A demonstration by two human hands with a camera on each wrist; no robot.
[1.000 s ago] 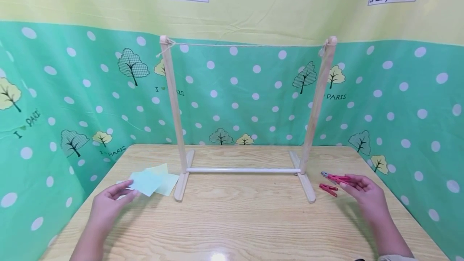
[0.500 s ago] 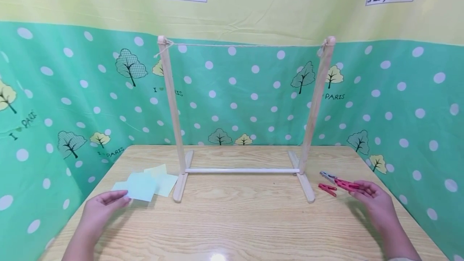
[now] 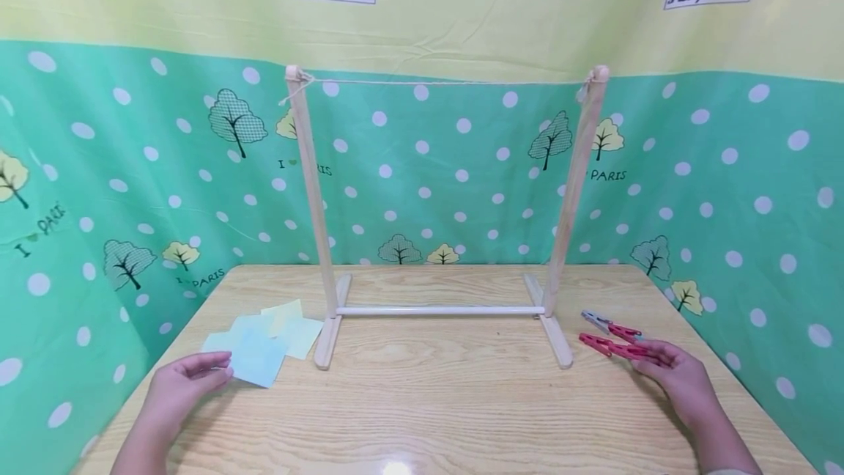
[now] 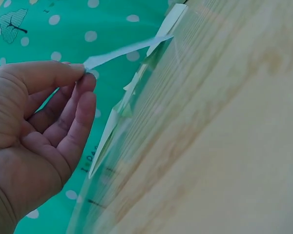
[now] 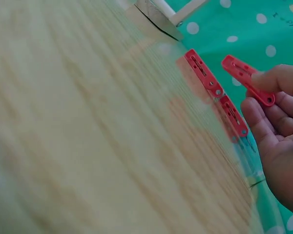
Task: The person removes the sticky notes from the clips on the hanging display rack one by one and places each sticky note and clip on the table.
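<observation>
On the left, my left hand (image 3: 187, 391) pinches a light blue square of paper (image 3: 258, 361) between thumb and fingers. The left wrist view shows this paper (image 4: 119, 51) nearly edge-on, its far end tilted toward the table. Several pale blue and yellowish paper squares (image 3: 302, 336) lie just beyond it, partly overlapping. On the right, my right hand (image 3: 679, 380) pinches a red clothespin (image 5: 234, 70) by one end, slightly off the table. Beside it lie two more red clothespins (image 5: 201, 70) and a grey clothespin (image 3: 596, 321).
A wooden frame (image 3: 572, 196) stands at the table's middle back, its two posts on flat feet. A string (image 3: 395, 82) spans the post tops, and a white rod (image 3: 442, 311) joins the bases. The wooden table (image 3: 422, 402) ends at a polka-dot curtain (image 3: 422, 182).
My left hand has moved slightly left and down, bringing the blue paper lower. My right hand has shifted right, then down and back left, carrying the red clothespin nearer the table's front.
</observation>
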